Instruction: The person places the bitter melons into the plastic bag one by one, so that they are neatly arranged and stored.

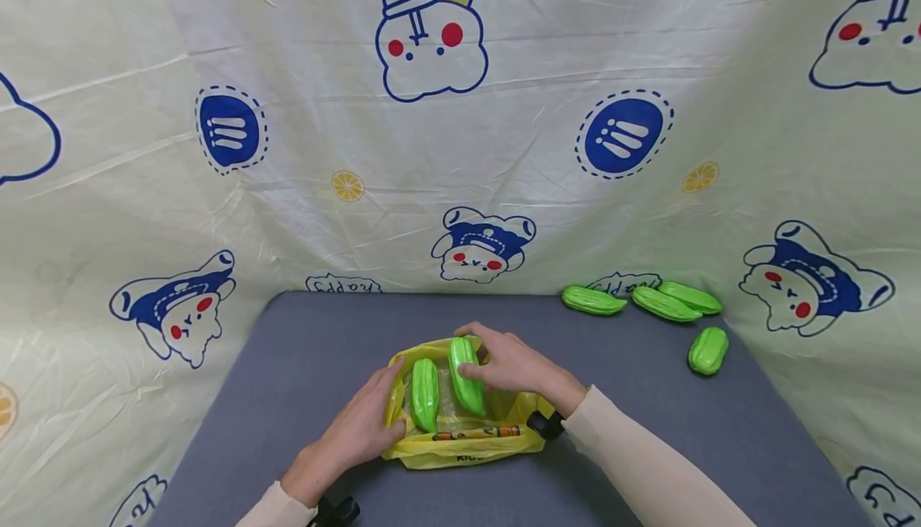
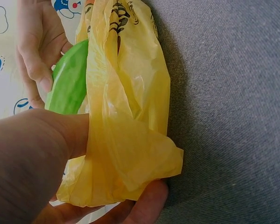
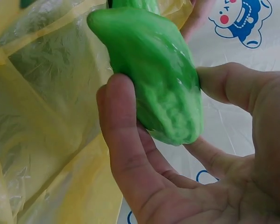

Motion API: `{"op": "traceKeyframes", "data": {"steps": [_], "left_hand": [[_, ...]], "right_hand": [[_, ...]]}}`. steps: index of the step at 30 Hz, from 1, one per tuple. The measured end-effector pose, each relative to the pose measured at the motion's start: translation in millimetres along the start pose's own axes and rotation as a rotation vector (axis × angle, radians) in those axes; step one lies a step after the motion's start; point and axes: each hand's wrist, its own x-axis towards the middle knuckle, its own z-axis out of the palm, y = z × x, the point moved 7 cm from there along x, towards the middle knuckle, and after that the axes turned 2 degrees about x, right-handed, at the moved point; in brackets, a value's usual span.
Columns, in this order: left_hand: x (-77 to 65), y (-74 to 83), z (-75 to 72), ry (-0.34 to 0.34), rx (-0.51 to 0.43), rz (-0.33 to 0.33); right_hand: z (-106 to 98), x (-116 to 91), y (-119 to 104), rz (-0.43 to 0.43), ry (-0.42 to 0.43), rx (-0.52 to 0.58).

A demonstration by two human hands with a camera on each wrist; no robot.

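A yellow plastic bag lies on the grey table with its mouth spread wide. My left hand grips the bag's left side, thumb on one face of the plastic and fingers on the other in the left wrist view. Over the bag's opening, my right hand holds a glossy green bitter melon between thumb and fingers, its pointed end away from the palm. A second bitter melon lies inside the bag, left of the held one. The bag's front wall hides part of its inside.
Several more bitter melons are at the table's far right: one by the back edge, a pair side by side, and a nearer one. A pale printed sheet hangs behind and around the grey table.
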Motion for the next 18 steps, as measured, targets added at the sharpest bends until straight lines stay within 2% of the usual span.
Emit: {"op": "traceKeyframes", "data": {"steps": [8,18], "left_hand": [[-1.0,-0.2,1.4,0.004,-0.005,0.008],[-2.1,-0.2,0.8,0.028,0.014,0.02]], "right_hand": [[14,8,2,0.024,-0.066,0.029],[28,11,-5,0.008,-0.128,0.025]]}}
